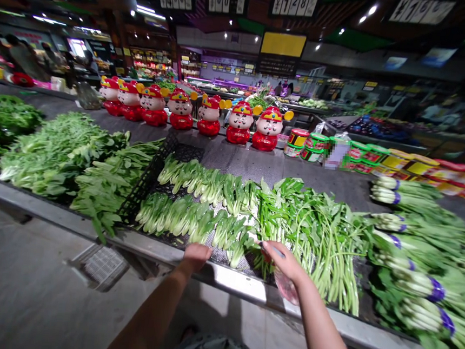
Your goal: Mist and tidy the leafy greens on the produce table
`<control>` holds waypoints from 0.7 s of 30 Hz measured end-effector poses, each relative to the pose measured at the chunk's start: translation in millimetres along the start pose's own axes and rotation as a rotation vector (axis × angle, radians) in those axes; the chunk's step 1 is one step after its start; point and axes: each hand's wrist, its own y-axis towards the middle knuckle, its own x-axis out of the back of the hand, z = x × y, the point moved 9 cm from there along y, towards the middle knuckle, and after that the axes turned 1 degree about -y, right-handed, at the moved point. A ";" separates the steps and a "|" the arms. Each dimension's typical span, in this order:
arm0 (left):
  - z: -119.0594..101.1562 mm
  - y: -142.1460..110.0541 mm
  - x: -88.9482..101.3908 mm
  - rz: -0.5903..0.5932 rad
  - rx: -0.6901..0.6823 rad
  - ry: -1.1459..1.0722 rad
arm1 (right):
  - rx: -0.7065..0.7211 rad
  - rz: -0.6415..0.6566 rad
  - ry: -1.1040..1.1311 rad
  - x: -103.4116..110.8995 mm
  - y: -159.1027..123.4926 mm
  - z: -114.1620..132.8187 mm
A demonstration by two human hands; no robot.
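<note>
My right hand (284, 261) is wrapped round the neck of a clear, pinkish spray bottle (286, 289), its dark nozzle pointing left over the greens. Beside the counter's front rim, my left hand (198, 253) is curled closed, with nothing visible in it; its fingertips are partly hidden. Just beyond it, baby bok choy (180, 216) lies in two rows on a perforated metal surface. Long-stemmed leafy greens (313, 225) are spread beyond and to the right of my right hand.
Leafy greens (55, 151) are heaped at left behind a black plastic crate (142, 183). Purple-banded vegetable bundles (422, 283) lie at right. Red figurine jars (209, 115) and stacked tubs (375, 154) line the back. A grey crate (100, 266) sits below the counter.
</note>
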 end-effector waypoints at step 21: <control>-82.6 20.7 -16.0 0.035 0.018 0.018 | -0.075 -0.001 -0.076 42.5 -22.3 -47.1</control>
